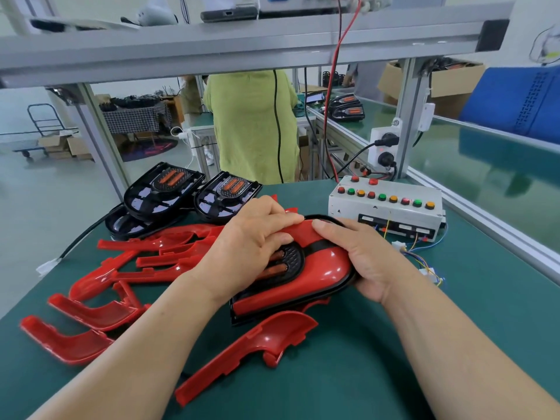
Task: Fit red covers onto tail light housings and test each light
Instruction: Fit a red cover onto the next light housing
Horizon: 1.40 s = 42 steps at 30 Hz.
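Housing of black plastic (292, 260), topped by a glossy red plastic cover (321, 268), is gripped at the green mat's (348, 374) centre by the left hand (248, 241) from nine o'clock and the right hand (366, 259) from three. Loose red covers (91, 313) are scattered at eight o'clock, and bare black housings (163, 189) are stacked at eleven.

Head-worn view, close above table (500, 283)

I see a green-topped bench (394, 344). Loose red covers (91, 310) lie scattered over its left and near side. Bare black housings (163, 189) sit stacked at the far left, a white button box (385, 207) at the far right, and thin coloured wires (424, 268) just before it.
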### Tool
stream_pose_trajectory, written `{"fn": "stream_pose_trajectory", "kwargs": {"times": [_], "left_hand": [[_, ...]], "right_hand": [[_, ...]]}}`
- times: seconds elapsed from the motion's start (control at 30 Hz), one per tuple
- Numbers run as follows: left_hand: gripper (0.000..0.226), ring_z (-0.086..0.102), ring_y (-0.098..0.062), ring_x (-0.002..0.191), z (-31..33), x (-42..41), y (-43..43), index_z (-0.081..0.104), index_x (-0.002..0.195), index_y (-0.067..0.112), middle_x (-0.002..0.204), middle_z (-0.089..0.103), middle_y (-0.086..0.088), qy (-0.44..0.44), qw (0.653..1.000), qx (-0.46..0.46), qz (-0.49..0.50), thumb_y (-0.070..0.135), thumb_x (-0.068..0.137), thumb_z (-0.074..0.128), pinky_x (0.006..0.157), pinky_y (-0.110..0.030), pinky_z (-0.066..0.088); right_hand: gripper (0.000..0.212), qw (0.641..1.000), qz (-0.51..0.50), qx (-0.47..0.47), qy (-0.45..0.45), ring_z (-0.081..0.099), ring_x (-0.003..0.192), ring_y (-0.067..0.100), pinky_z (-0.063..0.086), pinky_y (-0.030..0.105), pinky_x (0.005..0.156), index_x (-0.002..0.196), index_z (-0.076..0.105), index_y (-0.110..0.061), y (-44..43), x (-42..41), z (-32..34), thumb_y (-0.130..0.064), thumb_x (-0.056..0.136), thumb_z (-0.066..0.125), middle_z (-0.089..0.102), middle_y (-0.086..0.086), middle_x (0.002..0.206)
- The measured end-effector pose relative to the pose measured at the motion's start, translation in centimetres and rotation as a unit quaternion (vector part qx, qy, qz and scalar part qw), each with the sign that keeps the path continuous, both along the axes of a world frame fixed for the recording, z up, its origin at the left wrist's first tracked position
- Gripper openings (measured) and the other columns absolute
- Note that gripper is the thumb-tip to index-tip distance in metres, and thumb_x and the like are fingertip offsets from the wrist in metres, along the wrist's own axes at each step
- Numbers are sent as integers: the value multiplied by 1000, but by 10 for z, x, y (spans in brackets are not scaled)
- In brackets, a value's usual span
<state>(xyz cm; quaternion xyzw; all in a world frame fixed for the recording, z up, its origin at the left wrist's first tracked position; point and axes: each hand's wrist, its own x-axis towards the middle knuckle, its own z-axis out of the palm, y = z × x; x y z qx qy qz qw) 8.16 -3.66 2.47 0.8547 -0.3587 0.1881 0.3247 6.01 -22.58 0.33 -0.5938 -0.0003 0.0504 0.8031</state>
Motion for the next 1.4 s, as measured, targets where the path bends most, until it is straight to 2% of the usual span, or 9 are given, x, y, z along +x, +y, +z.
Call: {"fn": "stream_pose_trajectory", "kwargs": {"times": [0.13,0.27,0.43,0.57,0.67,0.73,0.83,0.97,1.4], "left_hand": [[34,53,-9,107,-3,0,1,70,120,16,106,58,-1,17,1000,-20,-9,2,90,67,90,-12,45],[38,52,-10,116,1,6,6,67,126,19,116,61,3,17,999,-6,26,16,89,71,106,-22,36],[20,59,8,107,23,14,44,68,107,39,111,68,18,96,968,-191,133,27,100,53,87,-1,40],[27,61,4,104,7,10,52,68,116,36,112,66,18,160,966,-133,152,44,95,55,88,-13,44],[63,62,-4,111,1,8,45,59,130,35,117,66,15,310,929,-173,103,63,74,57,98,-28,48],[62,63,-15,117,-2,6,39,62,127,34,122,68,3,366,904,-211,63,60,71,61,105,-42,47],[31,69,-29,107,-3,4,32,74,108,23,116,71,-14,467,807,-360,-36,38,84,62,85,-45,58],[49,67,-36,109,-1,2,24,63,126,2,122,66,-24,581,700,-405,-87,33,90,52,75,-43,59],[44,69,-36,105,-2,2,20,56,134,1,119,67,-25,604,670,-429,-45,26,101,43,73,-48,61]], "right_hand": [[41,1000,7,2,-3,71,68,24,60,34,60,90,77,-13,-1,1,-2,-29,53,84,76,15,89],[39,1000,-2,7,18,70,64,25,59,33,58,94,74,-10,-2,2,0,-22,57,79,75,16,85],[31,998,-18,35,44,70,63,25,60,35,60,95,69,-9,-12,5,0,-20,67,74,74,15,83],[38,998,-16,39,41,71,65,25,61,36,60,99,69,-8,-12,5,1,-23,64,74,74,15,85],[49,999,-15,35,26,71,73,29,61,41,66,109,69,-6,-12,4,1,-24,64,74,74,20,97],[47,999,-11,42,9,72,77,30,61,43,69,110,70,-7,-12,4,1,-23,67,75,73,21,101],[39,999,-13,49,-11,73,78,29,62,42,65,103,73,-13,-11,4,0,-23,65,77,75,17,98],[39,998,-26,44,-21,74,75,28,59,37,59,98,74,-14,-9,4,0,-23,61,80,76,16,94],[25,999,-14,31,-29,74,74,27,59,38,60,86,80,-22,-10,4,-2,-22,62,80,76,15,93]]}}
